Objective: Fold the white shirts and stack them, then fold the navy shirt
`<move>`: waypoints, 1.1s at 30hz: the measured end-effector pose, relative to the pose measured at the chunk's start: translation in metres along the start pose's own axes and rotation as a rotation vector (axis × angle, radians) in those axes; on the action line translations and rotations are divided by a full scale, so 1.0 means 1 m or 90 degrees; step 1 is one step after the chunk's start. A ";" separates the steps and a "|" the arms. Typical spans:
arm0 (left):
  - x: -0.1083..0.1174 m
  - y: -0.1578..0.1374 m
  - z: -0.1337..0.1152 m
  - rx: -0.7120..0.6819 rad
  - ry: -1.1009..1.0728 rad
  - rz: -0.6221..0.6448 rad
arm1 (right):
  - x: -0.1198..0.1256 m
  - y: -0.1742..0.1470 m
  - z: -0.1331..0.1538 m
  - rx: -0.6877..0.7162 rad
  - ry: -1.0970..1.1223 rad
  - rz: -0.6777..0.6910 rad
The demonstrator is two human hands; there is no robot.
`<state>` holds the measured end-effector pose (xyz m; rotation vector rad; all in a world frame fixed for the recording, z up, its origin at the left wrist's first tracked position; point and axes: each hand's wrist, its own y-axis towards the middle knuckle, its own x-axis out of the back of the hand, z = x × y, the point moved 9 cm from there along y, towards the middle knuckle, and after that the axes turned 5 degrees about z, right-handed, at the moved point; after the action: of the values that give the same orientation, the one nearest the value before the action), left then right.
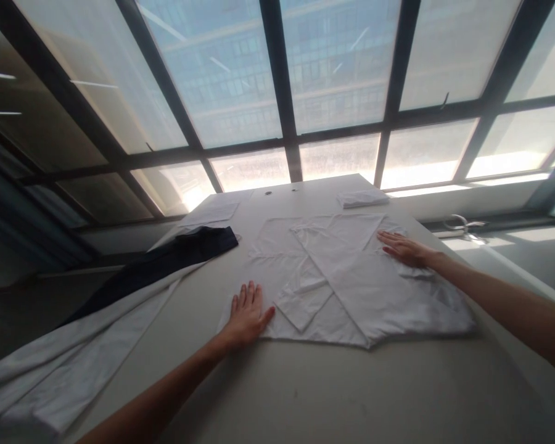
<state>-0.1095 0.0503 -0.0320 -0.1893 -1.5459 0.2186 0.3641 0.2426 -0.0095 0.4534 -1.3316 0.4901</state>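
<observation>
A white garment (346, 265), which looks like a shirt, lies spread on the white table (305, 388). Parts of it are folded over, with a sleeve-like flap (305, 308) angled across its left side. My left hand (247, 314) rests flat on the garment's near left corner, fingers spread. On the far right part of the cloth lies my right hand (407, 248), palm down with its fingers stretched out. Neither hand grips the fabric. What lies under the folds is hidden.
Dark blue cloth (189, 246) and long white cloth (92, 339) hang over the table's left edge. Folded white pieces lie at the back left (213, 213) and back right (363, 198). Beyond stand large windows (337, 68). A curved metallic object (467, 227) is right of the table.
</observation>
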 end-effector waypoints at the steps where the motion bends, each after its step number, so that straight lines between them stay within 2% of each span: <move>1: -0.002 -0.007 -0.001 -0.006 -0.004 0.015 | 0.002 0.003 0.000 0.009 -0.001 0.001; 5: 0.000 -0.018 0.002 -0.059 -0.025 0.084 | 0.012 0.012 0.004 0.004 -0.053 -0.036; 7: 0.013 -0.007 0.008 -0.082 -0.042 0.089 | 0.017 0.012 0.006 -0.069 -0.102 -0.086; 10: 0.045 0.023 0.017 -0.090 -0.069 0.012 | 0.011 0.002 0.008 -0.222 -0.135 -0.135; 13: 0.068 0.052 0.009 -0.153 -0.094 -0.091 | -0.009 -0.008 0.021 -0.253 -0.134 -0.127; 15: 0.069 0.066 -0.003 -0.215 -0.087 -0.121 | -0.021 -0.012 0.027 -0.247 -0.131 -0.125; 18: 0.057 0.079 -0.014 -0.256 -0.050 -0.113 | -0.028 -0.012 0.025 -0.247 -0.117 -0.121; 21: 0.047 0.086 -0.010 -0.234 -0.019 -0.106 | -0.026 -0.004 0.021 -0.240 -0.107 -0.114; 25: 0.046 0.089 0.004 -0.175 0.010 -0.113 | -0.019 0.009 0.019 -0.235 -0.088 -0.096; 33: 0.045 0.097 0.057 -0.081 0.018 -0.128 | -0.012 0.011 0.017 -0.276 -0.057 -0.082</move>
<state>-0.1676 0.1549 -0.0121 -0.1359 -1.5407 -0.0411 0.3420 0.2414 -0.0182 0.2004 -1.4373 0.0683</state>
